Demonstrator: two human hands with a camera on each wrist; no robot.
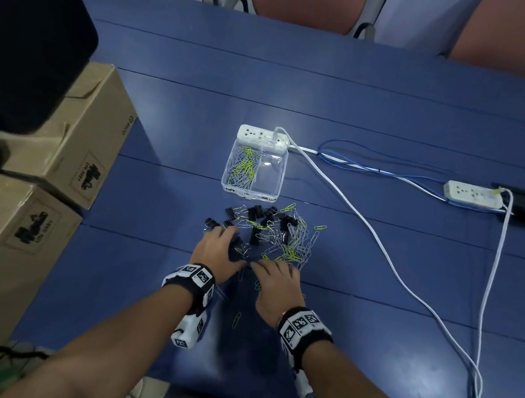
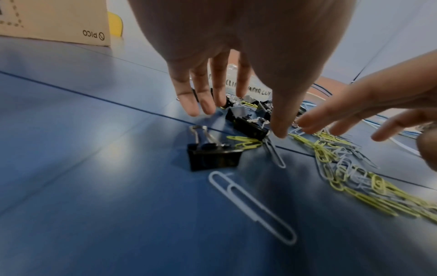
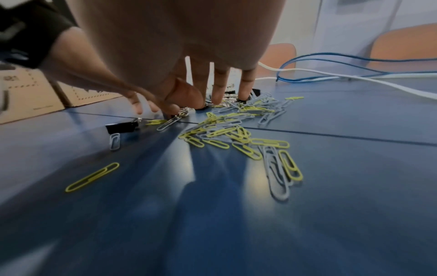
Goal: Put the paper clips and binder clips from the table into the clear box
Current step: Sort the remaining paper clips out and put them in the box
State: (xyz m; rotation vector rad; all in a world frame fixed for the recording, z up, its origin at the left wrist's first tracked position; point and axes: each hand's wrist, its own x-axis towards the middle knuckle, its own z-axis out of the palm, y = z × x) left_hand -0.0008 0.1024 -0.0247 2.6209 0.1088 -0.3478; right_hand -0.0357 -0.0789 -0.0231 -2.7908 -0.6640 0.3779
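Note:
The clear box stands beyond the pile; its left compartment holds yellow and white paper clips and its right one looks empty. Black binder clips and paper clips lie mixed on the blue table. My left hand hovers over the pile's left edge, fingers straight and spread above a binder clip, holding nothing. My right hand reaches into the near side of the pile, its straight fingertips touching the paper clips.
Cardboard boxes line the table's left edge. A white power strip sits right behind the clear box; white and blue cables run to the right. Stray paper clips lie between my wrists.

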